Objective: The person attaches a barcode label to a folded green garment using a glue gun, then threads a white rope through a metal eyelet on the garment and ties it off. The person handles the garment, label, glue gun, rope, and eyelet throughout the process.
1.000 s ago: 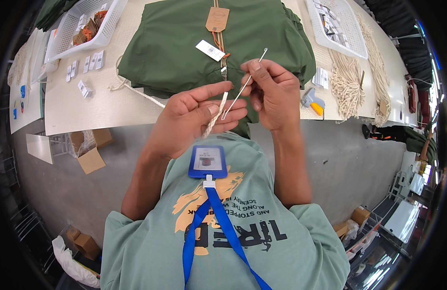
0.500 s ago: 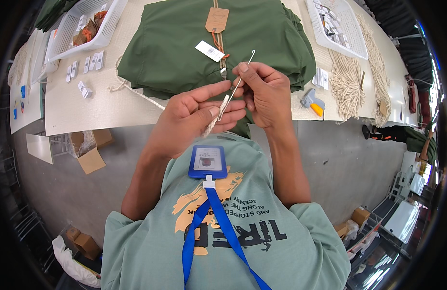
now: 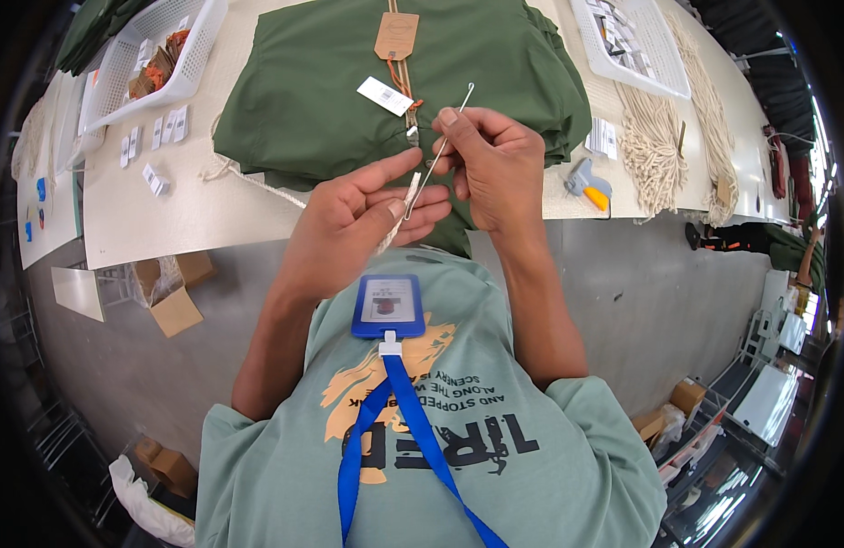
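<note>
My left hand (image 3: 335, 224) pinches the end of a white braided cord (image 3: 413, 188) between thumb and fingers, palm up and fingers spread beneath it. In my right hand (image 3: 497, 173), thumb and forefinger grip a slim metal threading needle (image 3: 456, 115) with a small looped tip at its upper end. The needle slants down to my left fingers, its lower end lying beside the cord; whether the two are joined I cannot tell. Just beyond my hands lies a folded dark green garment (image 3: 312, 82) with a zip, a brown hang tag (image 3: 396, 38) and a white tag (image 3: 383, 96).
White plastic baskets (image 3: 195, 84) stand left and right on the pale table (image 3: 111, 215). A cord runs from the garment's left side. To the right are a grey-and-orange hand tool (image 3: 590, 185), small white tags (image 3: 602, 139) and bundles of cord (image 3: 650, 151). An open carton (image 3: 177, 310) sits below the table.
The view has shifted slightly, so everything sits a little further left and higher. Both hands keep their grips, and the cord tip stands slightly further left of the needle.
</note>
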Demonstrator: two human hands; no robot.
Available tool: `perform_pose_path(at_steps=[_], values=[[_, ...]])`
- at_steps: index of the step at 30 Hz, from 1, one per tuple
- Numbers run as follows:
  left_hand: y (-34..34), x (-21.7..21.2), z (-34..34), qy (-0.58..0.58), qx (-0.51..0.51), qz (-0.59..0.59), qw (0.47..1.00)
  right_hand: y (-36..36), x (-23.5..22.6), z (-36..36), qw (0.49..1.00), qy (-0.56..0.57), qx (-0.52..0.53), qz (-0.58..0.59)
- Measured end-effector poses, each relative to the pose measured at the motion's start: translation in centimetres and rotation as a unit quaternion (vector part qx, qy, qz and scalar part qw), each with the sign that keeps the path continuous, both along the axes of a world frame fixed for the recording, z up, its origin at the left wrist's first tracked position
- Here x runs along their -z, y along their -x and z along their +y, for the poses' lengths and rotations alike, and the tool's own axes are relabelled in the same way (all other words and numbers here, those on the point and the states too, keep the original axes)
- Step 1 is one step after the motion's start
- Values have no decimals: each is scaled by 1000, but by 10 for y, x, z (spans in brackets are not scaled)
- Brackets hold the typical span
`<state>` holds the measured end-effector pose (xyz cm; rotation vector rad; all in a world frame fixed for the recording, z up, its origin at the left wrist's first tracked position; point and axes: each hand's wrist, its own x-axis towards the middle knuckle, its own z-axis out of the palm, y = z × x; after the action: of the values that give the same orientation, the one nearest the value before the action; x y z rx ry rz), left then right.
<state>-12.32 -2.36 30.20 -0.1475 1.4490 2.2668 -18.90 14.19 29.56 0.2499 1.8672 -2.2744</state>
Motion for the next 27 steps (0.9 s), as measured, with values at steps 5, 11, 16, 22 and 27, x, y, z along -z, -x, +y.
perform_pose_path(at_steps=[5,11,16,22,27], values=[[1,-2,2,2,-2,-8,1000,1,-2,0,1000,-6,13,22],[4,0,6,-17,-28,-52,998,3,-6,3,999,-42,7,32],[6,4,6,-23,-55,-91,994,5,-10,4,997,-56,7,54],[8,10,-3,29,-11,-90,995,4,-15,2,995,-74,-2,63],[9,19,-6,23,-21,-65,997,1,-20,2,996,-63,-11,67]])
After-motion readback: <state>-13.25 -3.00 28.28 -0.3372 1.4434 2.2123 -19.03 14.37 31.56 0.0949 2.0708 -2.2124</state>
